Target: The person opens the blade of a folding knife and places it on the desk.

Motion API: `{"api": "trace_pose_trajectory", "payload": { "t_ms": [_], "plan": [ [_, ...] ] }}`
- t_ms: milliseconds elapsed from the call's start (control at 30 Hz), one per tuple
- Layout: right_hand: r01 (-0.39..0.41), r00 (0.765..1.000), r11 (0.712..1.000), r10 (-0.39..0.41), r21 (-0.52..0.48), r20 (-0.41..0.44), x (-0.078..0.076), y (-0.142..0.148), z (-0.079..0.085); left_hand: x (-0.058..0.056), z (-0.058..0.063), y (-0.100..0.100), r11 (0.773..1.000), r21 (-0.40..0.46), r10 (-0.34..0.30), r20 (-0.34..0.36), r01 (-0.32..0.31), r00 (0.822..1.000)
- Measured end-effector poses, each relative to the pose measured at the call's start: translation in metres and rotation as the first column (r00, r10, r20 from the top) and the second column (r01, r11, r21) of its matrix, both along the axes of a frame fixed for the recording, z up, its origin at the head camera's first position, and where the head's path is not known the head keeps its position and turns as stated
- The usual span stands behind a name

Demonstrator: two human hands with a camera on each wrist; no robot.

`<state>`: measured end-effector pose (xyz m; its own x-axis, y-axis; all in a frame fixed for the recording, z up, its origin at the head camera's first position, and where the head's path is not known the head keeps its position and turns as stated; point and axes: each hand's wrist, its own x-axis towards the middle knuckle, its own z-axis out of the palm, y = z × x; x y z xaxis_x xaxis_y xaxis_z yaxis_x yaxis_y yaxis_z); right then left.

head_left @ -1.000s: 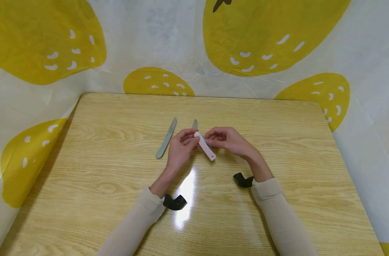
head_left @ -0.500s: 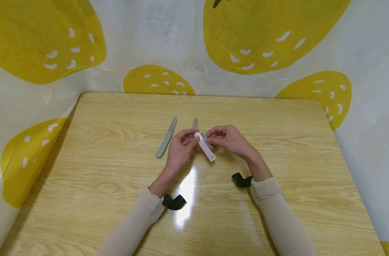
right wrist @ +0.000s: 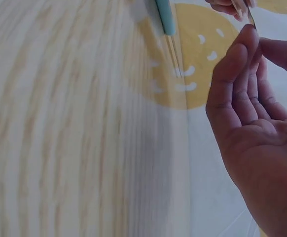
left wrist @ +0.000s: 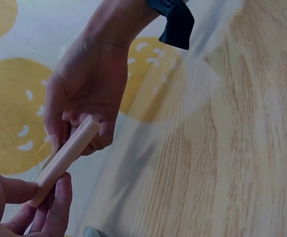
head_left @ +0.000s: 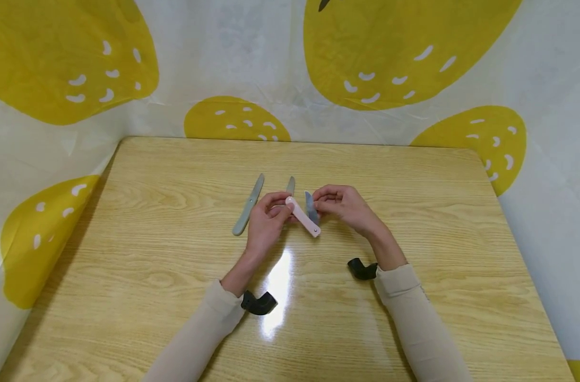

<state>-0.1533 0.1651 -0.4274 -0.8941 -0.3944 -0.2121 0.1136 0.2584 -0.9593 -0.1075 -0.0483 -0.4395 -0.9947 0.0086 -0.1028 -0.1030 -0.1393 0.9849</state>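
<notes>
A folding knife with a pink handle and a grey blade is held between the two hands over the middle of the table. The blade is swung partway out, making a narrow V with the handle. My left hand pinches the handle near its far end, thumb on top, as the left wrist view also shows on the pale handle. From the other side my right hand pinches the blade between thumb and fingertips. In the right wrist view those fingertips meet at the blade's edge.
A grey-green knife lies opened out left of the left hand. Behind that hand pokes another blade, its lower part hidden. All is on a wood-grain table, with a lemon-print cloth hanging around its back and sides.
The blade has swung out from against the pink handle, to the right and away. My right hand has moved slightly up with it; the left keeps its hold. The other knives have stayed put.
</notes>
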Motion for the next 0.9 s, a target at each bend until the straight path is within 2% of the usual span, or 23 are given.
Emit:
{"api": "trace_pose_trajectory", "payload": {
  "t_ms": [267, 367, 433, 500, 600, 733, 800, 900],
  "plan": [
    [-0.044, 0.999, 0.997, 0.045, -0.06, 0.009, -0.001, -0.003, 0.0, 0.001, -0.003, -0.001, 1.0, -0.01, -0.018, 0.022, 0.018, 1.0],
    [-0.038, 0.999, 0.998, 0.038, -0.051, -0.005, -0.001, -0.004, 0.001, 0.0, -0.003, -0.003, 0.998, -0.025, -0.059, -0.001, 0.059, 0.998],
    [-0.031, 0.999, 0.999, 0.031, -0.039, -0.013, -0.001, -0.004, 0.001, 0.0, -0.003, -0.005, 0.992, -0.084, -0.095, -0.026, 0.093, 0.995],
    [-0.019, 1.0, 0.999, 0.019, -0.031, -0.016, -0.001, -0.003, 0.002, 0.001, -0.003, -0.008, 0.978, -0.16, -0.144, -0.049, 0.134, 0.988],
    [-0.003, 1.0, 1.0, 0.003, -0.027, -0.012, -0.001, -0.003, 0.003, 0.0, -0.003, -0.013, 0.936, -0.301, -0.217, -0.084, 0.183, 0.973],
    [0.009, 1.0, 1.0, -0.009, -0.03, 0.002, -0.001, -0.003, 0.003, -0.001, -0.004, -0.017, 0.889, -0.403, -0.29, -0.131, 0.216, 0.948],
    [0.006, 1.0, 0.999, -0.006, -0.035, 0.005, -0.001, -0.002, 0.002, -0.002, -0.004, -0.018, 0.878, -0.427, -0.3, -0.144, 0.214, 0.943],
    [0.008, 1.0, 0.999, -0.007, -0.051, 0.008, -0.002, -0.002, 0.001, -0.002, -0.005, -0.018, 0.877, -0.437, -0.289, -0.141, 0.203, 0.947]
  ]
}}
